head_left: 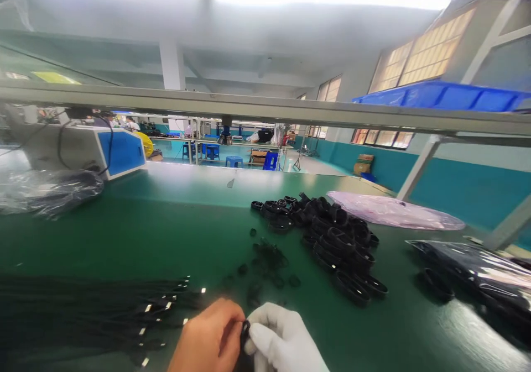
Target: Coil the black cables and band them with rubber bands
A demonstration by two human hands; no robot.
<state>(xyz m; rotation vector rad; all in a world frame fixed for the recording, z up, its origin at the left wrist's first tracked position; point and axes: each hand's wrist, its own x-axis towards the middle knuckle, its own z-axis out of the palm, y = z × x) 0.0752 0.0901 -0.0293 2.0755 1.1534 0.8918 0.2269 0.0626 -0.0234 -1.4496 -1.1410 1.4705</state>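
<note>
My bare left hand (211,339) and my white-gloved right hand (282,339) meet at the bottom edge, both pinched on a small black part (245,328) between them; its shape is mostly hidden by the fingers. A bundle of black cables with metal tips (103,311) lies left of my hands. Small black pieces (267,261) are scattered just beyond them, and a heap of black rings (332,234) sits further back to the right.
The green table (166,234) carries a blue and white machine (83,148) at back left, a clear plastic bag (45,189) beside it, a pink bag (394,211) and a dark bag (477,267) at right. A blue bin (448,95) sits on the overhead shelf.
</note>
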